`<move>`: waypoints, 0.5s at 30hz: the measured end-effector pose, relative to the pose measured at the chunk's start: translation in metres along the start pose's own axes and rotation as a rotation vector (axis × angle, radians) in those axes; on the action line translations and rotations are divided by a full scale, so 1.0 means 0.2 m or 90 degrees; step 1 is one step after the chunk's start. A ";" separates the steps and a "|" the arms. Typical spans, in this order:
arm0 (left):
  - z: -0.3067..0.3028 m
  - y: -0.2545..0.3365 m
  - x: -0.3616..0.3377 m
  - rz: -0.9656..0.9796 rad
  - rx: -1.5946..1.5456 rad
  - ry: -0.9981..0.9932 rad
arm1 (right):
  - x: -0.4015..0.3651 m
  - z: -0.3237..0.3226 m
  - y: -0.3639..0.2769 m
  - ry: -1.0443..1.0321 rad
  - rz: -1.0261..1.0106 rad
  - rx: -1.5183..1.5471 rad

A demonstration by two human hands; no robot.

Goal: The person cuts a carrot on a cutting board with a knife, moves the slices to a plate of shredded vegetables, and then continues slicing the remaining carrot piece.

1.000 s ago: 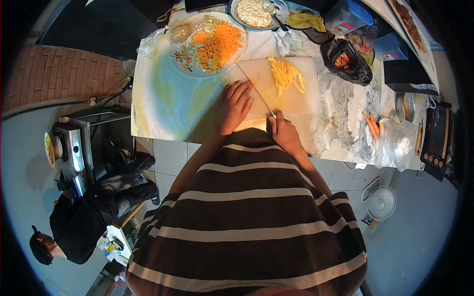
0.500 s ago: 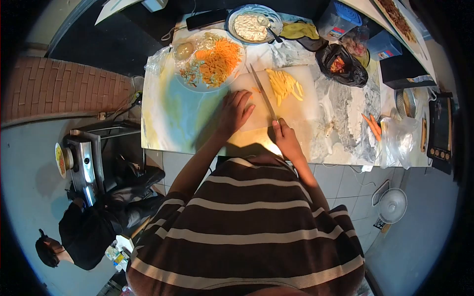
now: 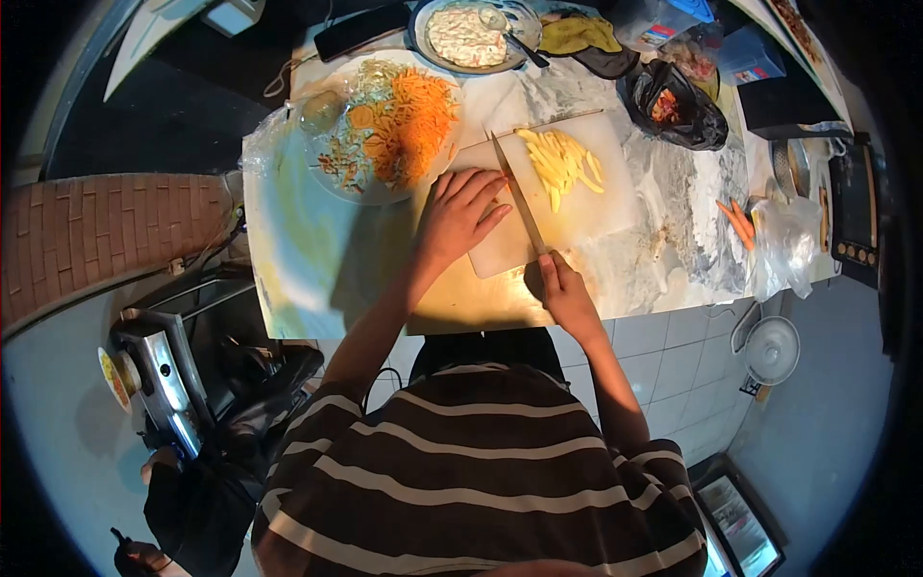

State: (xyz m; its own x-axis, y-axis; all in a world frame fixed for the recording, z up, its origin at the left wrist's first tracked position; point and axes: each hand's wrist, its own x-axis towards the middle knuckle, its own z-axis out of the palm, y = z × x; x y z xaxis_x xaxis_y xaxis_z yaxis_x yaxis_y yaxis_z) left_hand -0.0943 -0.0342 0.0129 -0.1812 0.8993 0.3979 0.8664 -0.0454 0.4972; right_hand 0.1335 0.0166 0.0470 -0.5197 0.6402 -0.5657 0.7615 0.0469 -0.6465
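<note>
A long kitchen knife (image 3: 520,197) lies angled across the white cutting board (image 3: 615,197), its tip pointing away from me. My right hand (image 3: 571,300) is closed around the handle at the board's near side. Just left of the blade, my left hand (image 3: 461,213) rests on the board with fingers stretched out and thumb apart. A small bit of orange shows at its fingertips; what lies beneath the hand is hidden. To the right of the knife is a pile of pale yellow cut strips (image 3: 560,163).
A plate of shredded orange and pale vegetables (image 3: 423,115) stands at left. Behind are a bowl of creamy mix (image 3: 466,38) and a phone (image 3: 361,32). A black plastic bag (image 3: 697,120) and carrots (image 3: 738,223) lie right. A person (image 3: 197,510) is at lower left.
The camera view has shifted, so the table appears lower and nearer. My left hand has come closer to the blade, covering the orange bits. The knife remains in my right hand.
</note>
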 end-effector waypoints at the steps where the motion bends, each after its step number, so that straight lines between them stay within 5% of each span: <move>1: 0.00 -0.02 -0.01 0.022 -0.018 -0.008 | -0.01 0.02 0.01 -0.012 0.025 0.069; 6: 0.02 -0.07 -0.03 0.069 -0.040 0.018 | -0.05 0.10 -0.01 0.004 0.041 0.162; 15: 0.03 -0.07 -0.05 0.064 -0.012 0.028 | -0.07 0.11 -0.08 0.101 -0.025 0.051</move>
State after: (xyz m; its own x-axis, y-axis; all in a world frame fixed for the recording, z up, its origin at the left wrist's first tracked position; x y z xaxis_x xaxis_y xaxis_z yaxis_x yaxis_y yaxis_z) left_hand -0.1024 -0.0398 -0.0024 -0.1143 0.8702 0.4792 0.8727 -0.1425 0.4670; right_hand 0.1205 -0.0102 0.0535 -0.4755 0.7527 -0.4553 0.7053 0.0168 -0.7087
